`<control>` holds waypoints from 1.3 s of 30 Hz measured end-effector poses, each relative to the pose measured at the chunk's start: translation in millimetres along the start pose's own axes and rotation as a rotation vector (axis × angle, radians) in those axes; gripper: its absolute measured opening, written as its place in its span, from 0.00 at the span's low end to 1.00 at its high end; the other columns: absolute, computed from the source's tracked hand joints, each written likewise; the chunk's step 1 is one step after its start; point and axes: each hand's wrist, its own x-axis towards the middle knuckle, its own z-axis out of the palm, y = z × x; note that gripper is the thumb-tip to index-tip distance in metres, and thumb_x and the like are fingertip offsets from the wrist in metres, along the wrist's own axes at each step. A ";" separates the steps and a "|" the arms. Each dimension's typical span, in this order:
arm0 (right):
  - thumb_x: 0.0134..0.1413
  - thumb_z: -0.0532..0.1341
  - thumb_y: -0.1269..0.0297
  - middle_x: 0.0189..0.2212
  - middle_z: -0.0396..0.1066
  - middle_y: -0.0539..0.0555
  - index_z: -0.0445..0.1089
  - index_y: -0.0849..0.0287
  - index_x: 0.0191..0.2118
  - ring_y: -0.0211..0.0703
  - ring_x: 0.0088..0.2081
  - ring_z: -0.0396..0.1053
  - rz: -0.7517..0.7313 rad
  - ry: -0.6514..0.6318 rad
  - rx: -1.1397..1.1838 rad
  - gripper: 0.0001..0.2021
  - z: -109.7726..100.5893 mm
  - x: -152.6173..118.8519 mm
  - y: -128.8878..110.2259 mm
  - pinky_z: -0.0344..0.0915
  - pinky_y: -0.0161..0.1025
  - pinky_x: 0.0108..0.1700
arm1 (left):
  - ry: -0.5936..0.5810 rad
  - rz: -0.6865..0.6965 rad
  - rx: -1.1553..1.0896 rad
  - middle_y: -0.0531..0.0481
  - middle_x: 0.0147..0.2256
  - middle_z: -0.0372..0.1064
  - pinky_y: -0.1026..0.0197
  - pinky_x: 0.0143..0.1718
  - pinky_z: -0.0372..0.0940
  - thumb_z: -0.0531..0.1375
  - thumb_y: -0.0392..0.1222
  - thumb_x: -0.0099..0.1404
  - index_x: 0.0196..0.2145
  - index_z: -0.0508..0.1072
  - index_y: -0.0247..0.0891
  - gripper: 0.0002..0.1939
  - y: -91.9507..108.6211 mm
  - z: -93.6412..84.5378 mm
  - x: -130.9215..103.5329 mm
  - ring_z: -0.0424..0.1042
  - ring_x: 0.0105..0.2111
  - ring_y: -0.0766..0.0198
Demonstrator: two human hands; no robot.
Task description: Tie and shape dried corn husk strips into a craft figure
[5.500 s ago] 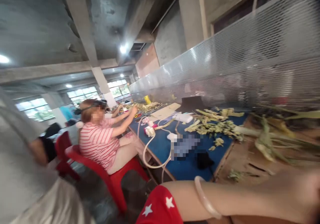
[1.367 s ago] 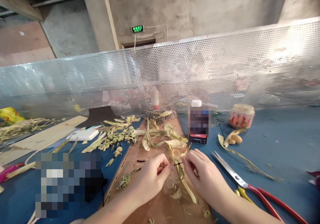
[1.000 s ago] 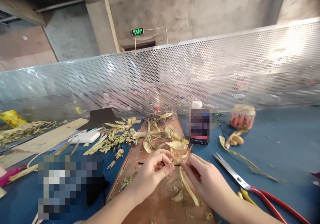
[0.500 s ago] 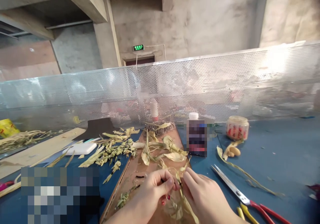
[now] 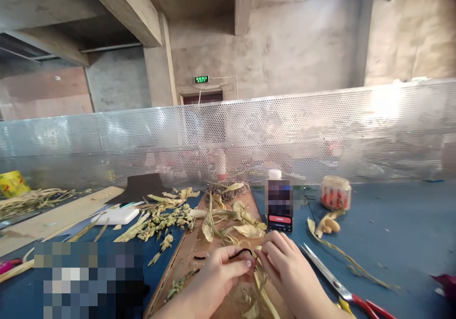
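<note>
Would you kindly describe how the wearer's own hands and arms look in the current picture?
The bare left hand and bare right hand wear no gloves, and I see no rings. The glossy left thumbnail shows a light spot, too small to identify as polish. No sleeve, bracelet or marking shows on the visible forearms.

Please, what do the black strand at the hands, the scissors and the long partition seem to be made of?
Black strand: matte and curved, perhaps cord or wrapped wire; too small to tell.
Scissors: smooth metal blades, judging by their shine; red handles possibly plastic-coated.
Partition: probably perforated metal sheet, from its grey sheen, glare and regular small holes.
</note>
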 end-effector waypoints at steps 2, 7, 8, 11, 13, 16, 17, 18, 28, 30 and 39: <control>0.61 0.51 0.71 0.29 0.65 0.54 0.62 0.58 0.26 0.44 0.32 0.64 0.015 -0.009 0.087 0.11 1.7 0.0 -0.2 0.65 0.41 0.34 | 0.032 0.019 0.011 0.49 0.29 0.67 0.63 0.35 0.63 0.67 0.36 0.51 0.27 0.75 0.32 0.06 -3.3 -1.8 1.4 0.67 0.31 0.66; 0.57 0.55 0.75 0.29 0.65 0.53 0.66 0.59 0.28 0.44 0.33 0.64 0.108 -0.034 0.297 0.09 9.9 -1.5 -0.2 0.66 0.41 0.35 | 0.151 0.086 0.120 0.49 0.28 0.70 0.62 0.33 0.64 0.68 0.38 0.50 0.30 0.74 0.31 0.11 -7.3 -10.2 6.0 0.68 0.27 0.66; 0.57 0.56 0.76 0.30 0.66 0.53 0.66 0.59 0.28 0.44 0.33 0.64 0.117 -0.039 0.326 0.09 11.4 -1.9 0.0 0.66 0.41 0.35 | 0.170 0.089 0.149 0.49 0.27 0.71 0.62 0.33 0.64 0.68 0.38 0.50 0.31 0.73 0.31 0.11 -7.0 -11.4 6.3 0.69 0.27 0.65; 0.57 0.55 0.77 0.30 0.66 0.53 0.67 0.59 0.28 0.43 0.33 0.64 0.117 -0.043 0.383 0.09 13.5 -2.9 -0.2 0.66 0.40 0.36 | 0.196 0.104 0.200 0.50 0.26 0.73 0.62 0.34 0.64 0.68 0.40 0.51 0.33 0.70 0.33 0.13 -5.5 -13.3 5.8 0.71 0.26 0.65; 0.57 0.54 0.78 0.30 0.66 0.53 0.68 0.59 0.29 0.43 0.34 0.64 0.096 -0.040 0.400 0.10 12.4 -3.1 -1.8 0.66 0.39 0.36 | 0.223 0.113 0.214 0.50 0.25 0.73 0.62 0.34 0.64 0.67 0.41 0.52 0.34 0.70 0.34 0.14 -4.3 -13.6 5.2 0.71 0.26 0.64; 0.58 0.53 0.79 0.31 0.66 0.53 0.68 0.59 0.31 0.43 0.33 0.64 0.049 -0.019 0.395 0.11 8.8 -2.7 -5.2 0.66 0.39 0.35 | 0.254 0.107 0.263 0.51 0.24 0.74 0.61 0.34 0.65 0.68 0.42 0.50 0.30 0.71 0.34 0.12 -3.1 -13.2 5.0 0.71 0.26 0.64; 0.58 0.52 0.79 0.31 0.66 0.54 0.67 0.59 0.31 0.43 0.33 0.64 0.029 -0.014 0.382 0.11 7.6 -2.5 -6.0 0.66 0.39 0.35 | 0.255 0.102 0.290 0.51 0.24 0.74 0.60 0.34 0.66 0.68 0.42 0.50 0.30 0.72 0.34 0.12 -3.0 -13.0 5.1 0.71 0.26 0.63; 0.58 0.51 0.79 0.31 0.66 0.54 0.67 0.59 0.32 0.43 0.33 0.64 0.008 -0.011 0.365 0.11 6.6 -2.4 -6.5 0.66 0.39 0.35 | 0.249 0.100 0.325 0.51 0.25 0.74 0.60 0.34 0.66 0.67 0.43 0.50 0.29 0.73 0.34 0.11 -3.2 -12.9 5.4 0.71 0.27 0.63; 0.58 0.50 0.78 0.32 0.67 0.56 0.70 0.59 0.34 0.46 0.34 0.62 -0.187 0.028 0.109 0.13 -4.1 -0.4 -8.6 0.63 0.40 0.34 | 0.129 0.183 0.637 0.51 0.25 0.71 0.61 0.32 0.64 0.60 0.46 0.58 0.31 0.73 0.34 0.11 -3.2 -16.9 3.9 0.70 0.27 0.62; 0.57 0.51 0.79 0.33 0.67 0.56 0.71 0.58 0.34 0.46 0.35 0.62 -0.195 0.048 0.079 0.13 -5.0 -0.1 -9.8 0.62 0.40 0.34 | 0.113 0.170 0.650 0.51 0.24 0.70 0.62 0.32 0.63 0.60 0.46 0.59 0.30 0.72 0.34 0.11 -1.4 -16.1 2.8 0.69 0.27 0.63; 0.54 0.51 0.80 0.31 0.66 0.55 0.70 0.60 0.30 0.44 0.32 0.60 -0.230 0.060 0.119 0.13 -1.6 -1.5 -7.5 0.61 0.38 0.32 | 0.004 0.172 0.810 0.48 0.29 0.72 0.63 0.33 0.62 0.59 0.39 0.59 0.32 0.75 0.33 0.08 -1.0 -14.7 -2.4 0.68 0.31 0.62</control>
